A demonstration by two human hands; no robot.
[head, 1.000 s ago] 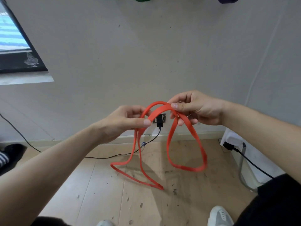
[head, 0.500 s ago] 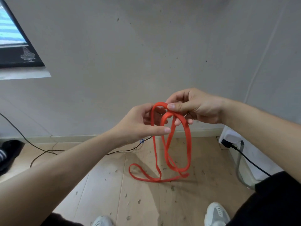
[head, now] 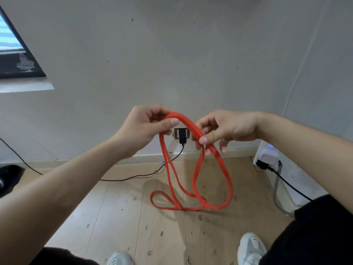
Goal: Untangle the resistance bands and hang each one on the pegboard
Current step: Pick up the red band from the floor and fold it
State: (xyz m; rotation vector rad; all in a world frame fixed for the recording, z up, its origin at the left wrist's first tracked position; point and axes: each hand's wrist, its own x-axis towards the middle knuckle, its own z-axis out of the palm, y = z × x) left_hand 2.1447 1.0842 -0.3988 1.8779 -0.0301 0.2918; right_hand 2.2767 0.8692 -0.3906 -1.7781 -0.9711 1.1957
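The band [head: 188, 122] looks like matt rubber, flat and smooth, with no shine along its loops. The floor [head: 133, 217] is pale wood in planks, dull in finish and flecked with small dark marks. The wall [head: 172, 64] is matt painted plaster, slightly uneven and spotted. The plug [head: 182, 135] and its cable [head: 133, 176] are smooth black plastic. The power strip [head: 267, 155] is glossy white plastic. The shoe [head: 251, 247] has a woven cloth upper, grey and white. The trousers [head: 315, 226] are plain black cloth, matt.
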